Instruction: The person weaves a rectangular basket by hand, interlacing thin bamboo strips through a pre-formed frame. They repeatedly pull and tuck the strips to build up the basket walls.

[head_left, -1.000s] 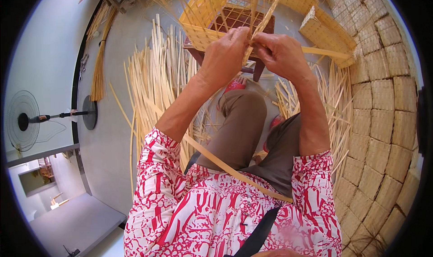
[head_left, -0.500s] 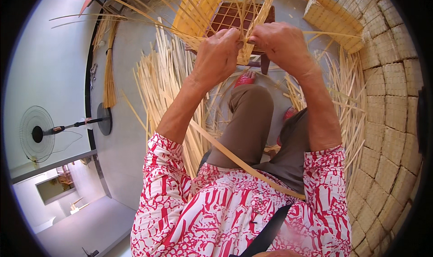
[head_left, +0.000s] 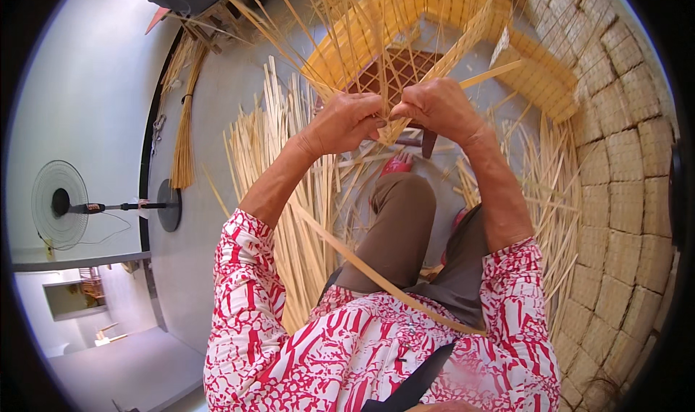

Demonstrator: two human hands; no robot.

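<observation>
- The left hand (head_left: 344, 124) and right hand (head_left: 436, 110) were nearly closed, fingers curled, pinching the near corner of a half-woven basket of flat yellow strips (head_left: 362, 41); which strip each gripped could not be told.
- That corner was mostly hidden behind the fingers, and the basket's upright strips ran out of view at the top.
- The basket rested over a dark red stool (head_left: 428, 144), its corner at the stool's near edge; lattice and hands covered much of the stool's top.
- Half a second earlier both hands sat higher in view; now more of the basket's lattice and yellow wall showed.
- A flat pale strip (head_left: 499, 72) beyond the right hand now looked broader and slanted upward.
- Loose pale strips (head_left: 268, 144) covered the floor left of the stool, with more to its right.
- One long, flat tan strip (head_left: 376, 273) crossed the lap, over the brown trousers (head_left: 402, 227).
- Straw-coloured woven blocks (head_left: 622, 202) lined the floor's right side, near a yellow woven box (head_left: 539, 72).
</observation>
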